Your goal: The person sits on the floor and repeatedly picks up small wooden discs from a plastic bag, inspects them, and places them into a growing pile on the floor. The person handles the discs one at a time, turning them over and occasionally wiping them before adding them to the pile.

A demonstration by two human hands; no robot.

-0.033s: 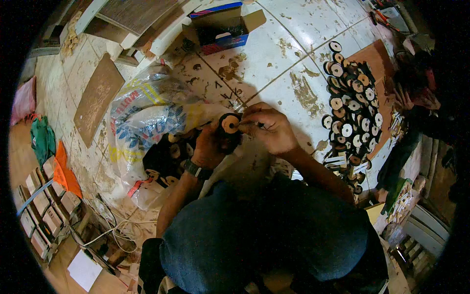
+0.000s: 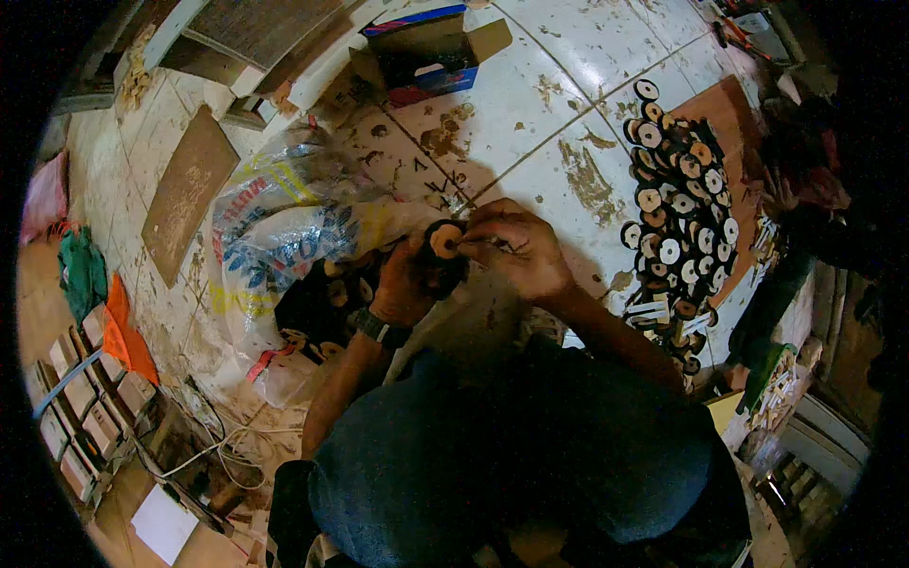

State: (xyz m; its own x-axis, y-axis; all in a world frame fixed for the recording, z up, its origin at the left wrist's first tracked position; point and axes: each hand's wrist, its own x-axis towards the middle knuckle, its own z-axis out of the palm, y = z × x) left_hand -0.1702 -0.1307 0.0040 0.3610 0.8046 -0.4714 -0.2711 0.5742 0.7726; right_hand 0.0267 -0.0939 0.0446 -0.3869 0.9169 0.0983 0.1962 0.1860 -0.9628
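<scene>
My left hand (image 2: 405,286), with a watch at the wrist, is closed around a small wheel (image 2: 445,240) that has a black rim and a tan wooden face with a centre hole. My right hand (image 2: 519,248) pinches at the middle of that wheel, its fingertips touching the face; whatever sits between them is too small to make out. Left of my left hand, a clear printed plastic sack (image 2: 284,213) lies with its mouth towards me, several dark wheels (image 2: 331,293) showing inside. To the right, many similar wheels (image 2: 684,203) are heaped on the floor.
An opened blue cardboard box (image 2: 426,57) stands at the far side. Flat brown boards (image 2: 189,194) lie left, and a reddish board (image 2: 743,161) lies by the heap. An orange cloth (image 2: 128,331) and loose cables (image 2: 232,445) are at left. A person's hand (image 2: 786,194) shows at right.
My right fingertips have shifted slightly nearer the wheel's centre. My left hand keeps its hold, and the rest looks the same.
</scene>
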